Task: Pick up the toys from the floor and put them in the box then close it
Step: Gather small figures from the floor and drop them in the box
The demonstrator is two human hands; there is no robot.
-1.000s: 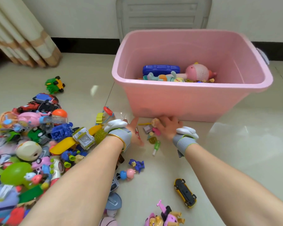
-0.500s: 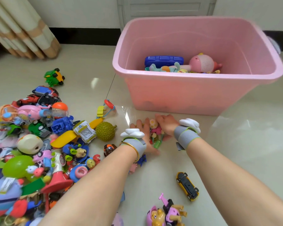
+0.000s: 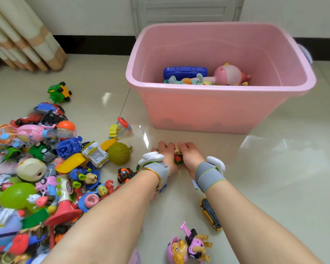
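- Far left, by the wall: folds of a beige striped curtain (image 3: 27,40) reaching the tiled floor (image 3: 274,178).
- Left of centre, on the tiles: a heaped toy pile (image 3: 36,168) of cars, figures, blocks and balls. Just apart at its upper edge, a green and orange toy car (image 3: 59,92); at its right edge, a spiky yellow-green ball (image 3: 119,153).
- Centre, just in front of the box: left hand (image 3: 168,155) low on the floor, fingers curled round one side of a cluster of small toys (image 3: 178,160); gold bangle (image 3: 152,171) on that wrist.
- Pressed between both hands: the cluster itself, one piece red and green, another with a pale round face, the rest hidden.
- Just right of it: right hand (image 3: 191,155), fingers curled, clasping the same cluster from the other side; grey wrist straps (image 3: 208,176) on both arms.
- Near the bottom edge, between the forearms: a pink pup figure (image 3: 189,246) lying on the floor; beside the right forearm, a yellow toy car (image 3: 211,214).
- Right of centre: pink box (image 3: 217,111), open, standing on the floor. Inside, a blue toy (image 3: 185,71), a teal soft figure (image 3: 191,80) and a round pink toy (image 3: 230,74).
- Behind the box: a pale ribbed panel (image 3: 179,14) upright against the wall.
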